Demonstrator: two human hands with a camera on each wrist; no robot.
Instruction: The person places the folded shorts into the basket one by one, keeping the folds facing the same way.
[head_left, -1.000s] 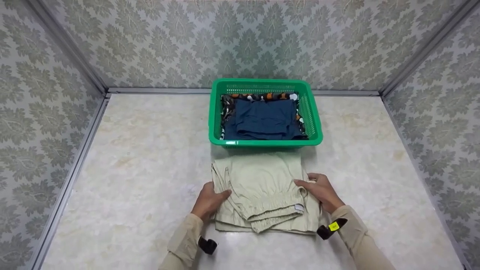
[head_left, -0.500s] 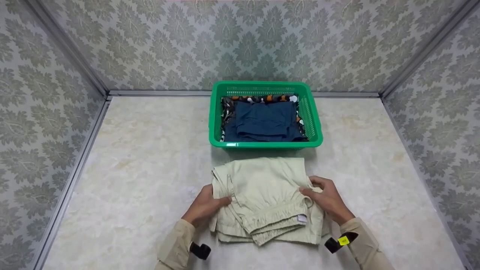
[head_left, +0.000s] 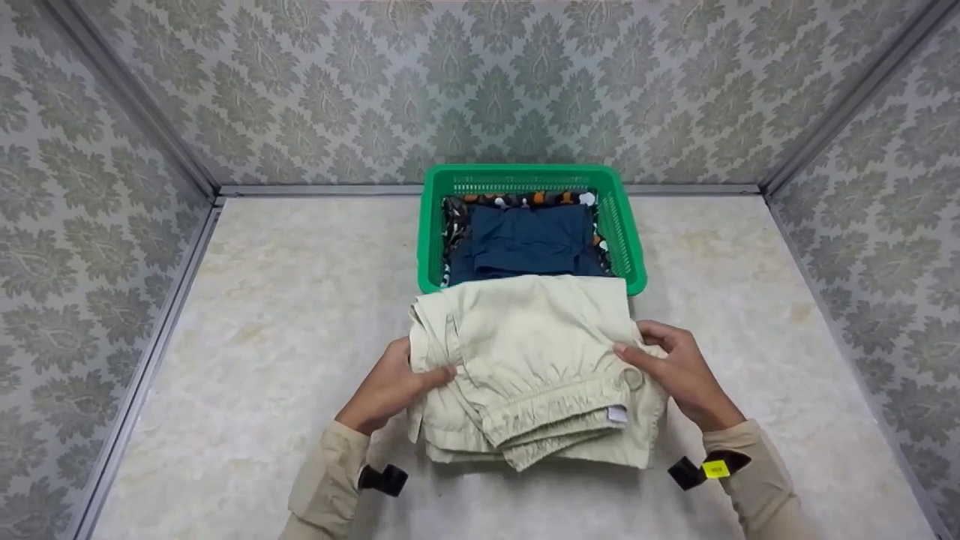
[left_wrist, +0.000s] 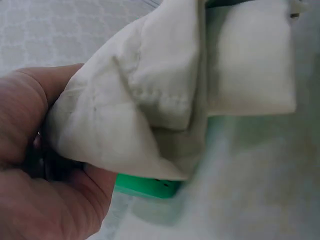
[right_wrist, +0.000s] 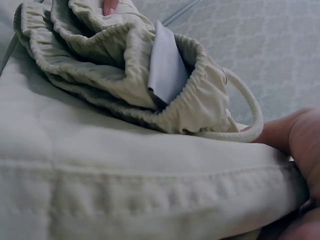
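A folded pair of beige pants (head_left: 532, 330) with an elastic waistband, drawstring loop and pale label is held up between both hands. My left hand (head_left: 394, 386) grips its left side, thumb on top and fingers underneath. On the opposite side my right hand (head_left: 682, 371) pinches it the same way, close to the drawstring (right_wrist: 252, 110). In the head view the far edge of the pants overlaps the front rim of a green plastic basket (head_left: 427, 247). Inside the basket lie folded navy clothes (head_left: 532, 232) on top of a dark patterned cloth (head_left: 540, 198) with orange and white spots.
The basket stands on a pale marbled table (head_left: 285, 300) near the back wall (head_left: 495, 82). Patterned panels with grey metal edging (head_left: 322, 190) enclose the table on the left, back and right. Black straps with small devices sit at both wrists.
Both hands have lifted the beige pants off the table and carried them forward, so their far edge now covers the basket's front rim. The basket and the clothes in it stay put.
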